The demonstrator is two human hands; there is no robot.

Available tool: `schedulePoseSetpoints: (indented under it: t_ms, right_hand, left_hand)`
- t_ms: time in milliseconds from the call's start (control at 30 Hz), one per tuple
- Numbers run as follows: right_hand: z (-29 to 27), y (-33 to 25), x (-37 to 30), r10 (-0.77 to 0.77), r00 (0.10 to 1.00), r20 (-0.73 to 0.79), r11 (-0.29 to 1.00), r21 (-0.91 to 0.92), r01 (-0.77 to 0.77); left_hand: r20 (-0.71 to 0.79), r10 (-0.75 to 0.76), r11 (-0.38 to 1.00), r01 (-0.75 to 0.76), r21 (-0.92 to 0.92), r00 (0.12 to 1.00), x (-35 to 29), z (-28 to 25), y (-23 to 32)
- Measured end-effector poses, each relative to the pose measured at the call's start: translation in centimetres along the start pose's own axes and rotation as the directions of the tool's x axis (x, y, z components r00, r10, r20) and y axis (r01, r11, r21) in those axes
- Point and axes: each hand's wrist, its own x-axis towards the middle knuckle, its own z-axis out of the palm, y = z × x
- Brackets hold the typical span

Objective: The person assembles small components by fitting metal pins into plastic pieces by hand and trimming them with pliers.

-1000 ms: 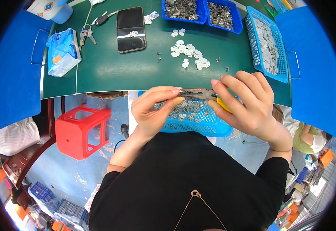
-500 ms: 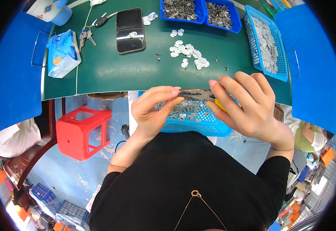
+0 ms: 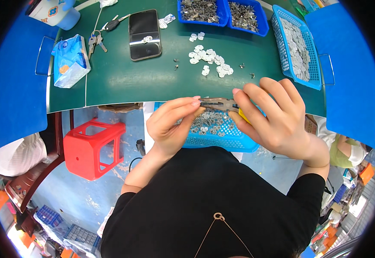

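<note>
A pair of pliers (image 3: 227,104) with yellow handles lies sideways in front of me, just off the near table edge. My right hand (image 3: 277,118) is closed around its handles, fingers curled. At the tips of the jaws, my left hand (image 3: 169,124) pinches with thumb and fingers; whatever sits between them is too small and covered to make out. Below both hands is a light-blue mesh basket (image 3: 226,142) holding many small metal-and-white pieces (image 3: 213,122). Loose white flat plates (image 3: 209,56) lie scattered on the green table (image 3: 131,84) beyond.
Two dark-blue bins (image 3: 225,21) of small metal parts stand at the far side. A light-blue basket (image 3: 287,64) of white plates is at right. A phone (image 3: 145,45), keys (image 3: 96,41) and a tissue pack (image 3: 70,62) lie left. A red stool (image 3: 88,157) stands on the floor.
My right hand and the pliers have shifted very slightly left and up. My left hand keeps its pinch at the jaw tips, nearly still.
</note>
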Motion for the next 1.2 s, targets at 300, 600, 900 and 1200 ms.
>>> schedulePoseSetpoints:
  t_ms: [300,600,900,1200]
  right_hand:
    - [0.1,0.2,0.0,-0.019,1.000,0.011,1.000,-0.024,0.019]
    - [-0.5,0.6,0.1,0.041,0.999,0.020,0.999,-0.037,-0.040]
    - [-0.7,0.6,0.2,0.056,0.998,0.024,0.998,0.005,-0.057]
    - [-0.7,0.5,0.3,0.060,0.998,-0.007,0.998,0.015,-0.060]
  left_hand:
    - [-0.026,-0.014,0.999,0.015,0.043,1.000,-0.3,0.3,0.0]
    - [0.009,-0.363,0.866,0.341,-0.366,0.932,-0.3,0.4,0.5]
    - [0.023,-0.342,0.875,0.327,-0.357,0.940,-0.6,0.4,0.2]
    - [0.020,-0.375,0.831,0.346,-0.435,0.927,-0.7,0.4,0.6]
